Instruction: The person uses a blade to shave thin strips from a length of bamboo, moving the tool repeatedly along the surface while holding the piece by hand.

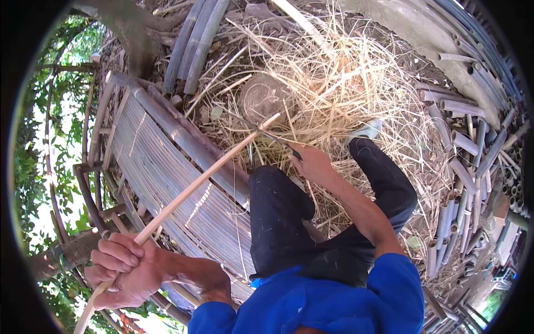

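Observation:
My left hand is closed around the lower part of a long, pale split bamboo strip. The strip slants up and to the right across the bench, its lower end running past my fist. In my right hand is the handle of a knife, whose thin dark blade points up and left. Blade and strip cross near the strip's far end; whether the edge bites into it I cannot tell. Just beyond stands a round wooden stump among shavings.
A slatted bamboo bench lies to my left. Pale bamboo shavings cover the ground ahead. Thick bamboo poles lie at the far left. Cut bamboo pieces are piled along the right. My foot rests among the shavings.

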`<state>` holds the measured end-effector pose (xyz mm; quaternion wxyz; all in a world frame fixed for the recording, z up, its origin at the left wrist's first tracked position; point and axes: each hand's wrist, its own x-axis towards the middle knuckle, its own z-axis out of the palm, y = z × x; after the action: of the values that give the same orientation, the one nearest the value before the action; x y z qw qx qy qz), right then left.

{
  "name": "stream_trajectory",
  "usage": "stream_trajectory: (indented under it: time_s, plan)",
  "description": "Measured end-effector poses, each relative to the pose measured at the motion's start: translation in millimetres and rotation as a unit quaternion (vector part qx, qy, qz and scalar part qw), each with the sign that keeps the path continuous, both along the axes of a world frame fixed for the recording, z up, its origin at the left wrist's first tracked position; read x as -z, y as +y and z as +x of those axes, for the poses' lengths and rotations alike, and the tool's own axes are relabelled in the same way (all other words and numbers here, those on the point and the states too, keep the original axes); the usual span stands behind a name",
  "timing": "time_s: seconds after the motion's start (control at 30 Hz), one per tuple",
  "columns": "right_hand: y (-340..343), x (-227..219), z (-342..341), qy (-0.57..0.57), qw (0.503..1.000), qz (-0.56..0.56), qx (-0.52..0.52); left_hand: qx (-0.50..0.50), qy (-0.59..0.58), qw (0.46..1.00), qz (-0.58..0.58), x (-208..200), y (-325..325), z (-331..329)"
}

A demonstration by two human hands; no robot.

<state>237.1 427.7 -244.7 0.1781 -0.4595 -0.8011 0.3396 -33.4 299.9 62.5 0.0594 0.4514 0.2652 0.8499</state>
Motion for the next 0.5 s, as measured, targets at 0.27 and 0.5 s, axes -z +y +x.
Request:
stream_trajectory:
  time_s: [0.27,0.5]
  plan:
    - [-15.0,-45.6,-25.7,-0.038,0.999,-0.014,0.018,-0.093,-0.013,0.995,-0.034,-19.7,6.7,45.3]
    - [6.4,29.8,-14.8,-0.037,0.998,-0.051,0.023,-0.101,-0.042,0.993,-0.038,-14.3,1.2,43.7]
